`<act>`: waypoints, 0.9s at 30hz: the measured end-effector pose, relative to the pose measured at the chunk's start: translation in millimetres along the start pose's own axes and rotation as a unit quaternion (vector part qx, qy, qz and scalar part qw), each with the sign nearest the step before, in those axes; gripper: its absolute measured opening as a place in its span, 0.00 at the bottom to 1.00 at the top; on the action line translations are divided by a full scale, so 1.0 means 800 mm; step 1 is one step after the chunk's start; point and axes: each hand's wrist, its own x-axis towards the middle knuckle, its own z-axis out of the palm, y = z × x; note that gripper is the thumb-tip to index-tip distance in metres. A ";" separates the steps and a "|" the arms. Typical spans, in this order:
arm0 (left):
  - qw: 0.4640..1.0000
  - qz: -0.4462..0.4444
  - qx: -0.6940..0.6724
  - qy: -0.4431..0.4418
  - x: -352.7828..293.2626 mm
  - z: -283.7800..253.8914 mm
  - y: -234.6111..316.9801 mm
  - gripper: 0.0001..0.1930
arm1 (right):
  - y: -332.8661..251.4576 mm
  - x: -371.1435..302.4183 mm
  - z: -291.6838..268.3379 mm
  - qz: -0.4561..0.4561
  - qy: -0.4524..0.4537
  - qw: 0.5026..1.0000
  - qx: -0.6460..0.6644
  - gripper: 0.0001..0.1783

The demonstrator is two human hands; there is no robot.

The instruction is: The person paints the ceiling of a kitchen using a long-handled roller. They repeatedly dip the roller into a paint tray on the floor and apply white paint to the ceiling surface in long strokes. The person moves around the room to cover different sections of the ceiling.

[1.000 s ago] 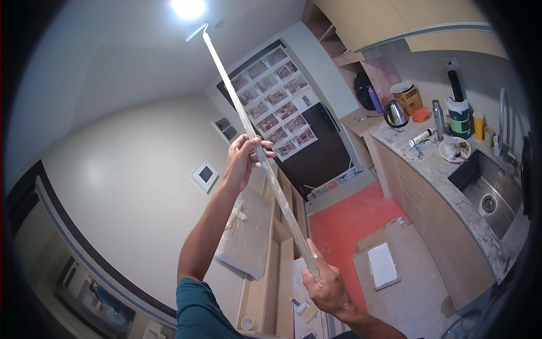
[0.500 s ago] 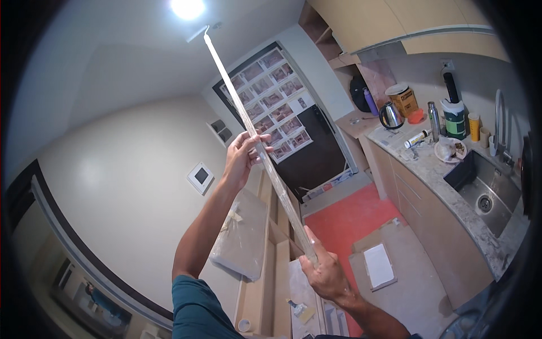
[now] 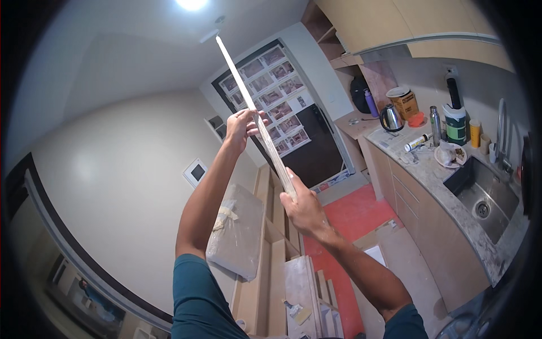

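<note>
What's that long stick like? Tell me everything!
The stick is long, straight and pale, with a streaky, wrapped-looking lower part. It slants up and leftward. A narrow whitish bar, perhaps a roller, sits crosswise at its top near the ceiling; I can't tell whether they touch. The left hand holds it higher up, the right hand near its lower end.

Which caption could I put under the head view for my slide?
Left hand and right hand hold a long pole angled up toward the ceiling, a counter with a sink at right.
</note>
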 end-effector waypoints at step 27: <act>0.998 -0.006 -0.026 -0.053 -0.074 0.035 -0.010 0.15 | 0.018 -0.101 -0.037 0.000 -0.026 1.000 0.018 0.35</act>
